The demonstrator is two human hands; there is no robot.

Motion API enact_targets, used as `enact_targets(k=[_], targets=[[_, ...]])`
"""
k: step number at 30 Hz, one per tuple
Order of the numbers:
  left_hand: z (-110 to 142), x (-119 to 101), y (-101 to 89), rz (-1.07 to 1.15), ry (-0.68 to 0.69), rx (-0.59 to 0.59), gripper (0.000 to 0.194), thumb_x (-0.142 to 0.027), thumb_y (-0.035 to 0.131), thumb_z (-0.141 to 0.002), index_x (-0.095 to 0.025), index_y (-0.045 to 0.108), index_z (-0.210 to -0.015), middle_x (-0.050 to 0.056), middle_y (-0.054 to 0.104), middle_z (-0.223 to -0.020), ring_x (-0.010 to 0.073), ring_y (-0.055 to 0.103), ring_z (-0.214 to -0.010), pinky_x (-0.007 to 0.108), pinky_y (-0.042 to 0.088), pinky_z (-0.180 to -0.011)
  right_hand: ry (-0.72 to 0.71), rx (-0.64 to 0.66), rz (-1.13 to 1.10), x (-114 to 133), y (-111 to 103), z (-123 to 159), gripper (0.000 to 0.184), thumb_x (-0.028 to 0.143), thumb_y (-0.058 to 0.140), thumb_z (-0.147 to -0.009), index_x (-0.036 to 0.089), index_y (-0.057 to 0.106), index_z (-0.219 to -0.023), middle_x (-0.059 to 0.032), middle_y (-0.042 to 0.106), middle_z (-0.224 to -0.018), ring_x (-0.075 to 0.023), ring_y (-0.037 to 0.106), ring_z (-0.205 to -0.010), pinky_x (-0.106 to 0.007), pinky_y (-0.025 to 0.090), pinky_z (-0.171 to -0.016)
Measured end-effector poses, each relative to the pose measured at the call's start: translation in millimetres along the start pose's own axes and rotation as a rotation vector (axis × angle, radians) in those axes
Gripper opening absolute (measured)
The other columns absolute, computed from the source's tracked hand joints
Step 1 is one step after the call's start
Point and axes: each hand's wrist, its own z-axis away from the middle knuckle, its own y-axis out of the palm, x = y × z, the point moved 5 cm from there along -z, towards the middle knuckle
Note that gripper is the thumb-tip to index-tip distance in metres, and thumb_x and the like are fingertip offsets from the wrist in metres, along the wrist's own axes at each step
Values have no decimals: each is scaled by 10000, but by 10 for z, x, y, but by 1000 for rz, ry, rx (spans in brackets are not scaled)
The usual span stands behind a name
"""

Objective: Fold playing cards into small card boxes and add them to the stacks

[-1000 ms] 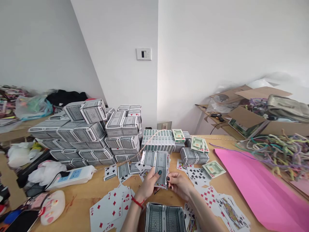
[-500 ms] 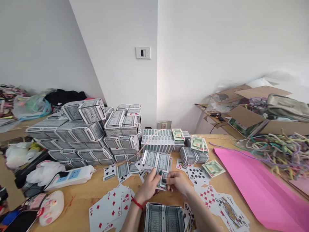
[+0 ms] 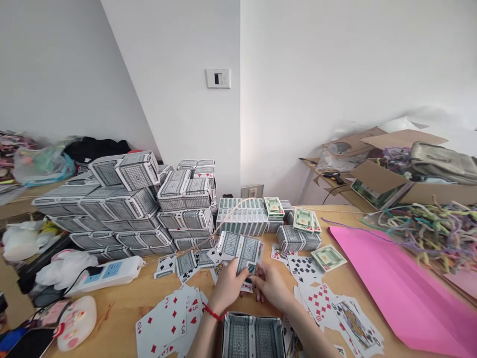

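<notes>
Grey-backed playing cards (image 3: 246,254) are held over the wooden table, joined or overlapping in a small piece. My left hand (image 3: 228,287) grips them with the thumb on top. From the other side, my right hand (image 3: 271,284) pinches their near edge, its fingertips partly hidden. Between my forearms stands an open box made of cards (image 3: 253,315). Loose number cards (image 3: 164,318) lie face up to the left, with red tens (image 3: 319,304) and a face card (image 3: 356,323) to the right. More loose cards (image 3: 186,263) lie beyond my hands.
Stacked card-covered blocks (image 3: 130,204) rise at the back left, behind a white power strip (image 3: 106,276). Green card packs (image 3: 328,257) lie at the right, beside a pink sheet (image 3: 395,293). Fuzzy coloured stems (image 3: 428,223) and a cardboard box (image 3: 428,194) are farther right.
The fingers of my right hand have closed in and curled lower against the near edge of the held cards. My left hand keeps its grip. The view has shifted slightly.
</notes>
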Motion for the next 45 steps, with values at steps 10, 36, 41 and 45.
enact_targets(k=[10,36,41,45], targets=[[-22,55,-27,-40,26,-116,279,-400,348,-835,-205,431,-653,-16,512,-601,148,463,-585,241,325,-549,-54,-88,94,66,-10,7,265,289,664,-627,205,464,-778,75,511,-513,-85,464,-344,-185,327,-323],[67,-16,-73,2,99,-217,263,-386,468,-789,-193,616,-889,100,666,-897,248,548,-989,318,365,-863,-95,-7,-265,38,-148,-79,306,463,579,-717,210,594,-890,51,539,-569,-93,459,-396,-219,395,-399],[63,14,-71,-5,105,-252,223,-402,511,-759,-213,628,-755,63,654,-692,242,587,-845,285,401,-746,-66,30,-213,78,-112,-52,308,490,533,-734,217,647,-824,44,546,-549,-101,474,-405,-230,400,-429],[71,95,-29,-100,26,-222,270,-419,477,-776,-222,595,-633,43,613,-594,226,593,-716,269,386,-637,-46,37,-203,72,-102,-54,282,477,556,-714,226,659,-791,36,560,-570,-110,481,-425,-238,403,-443]])
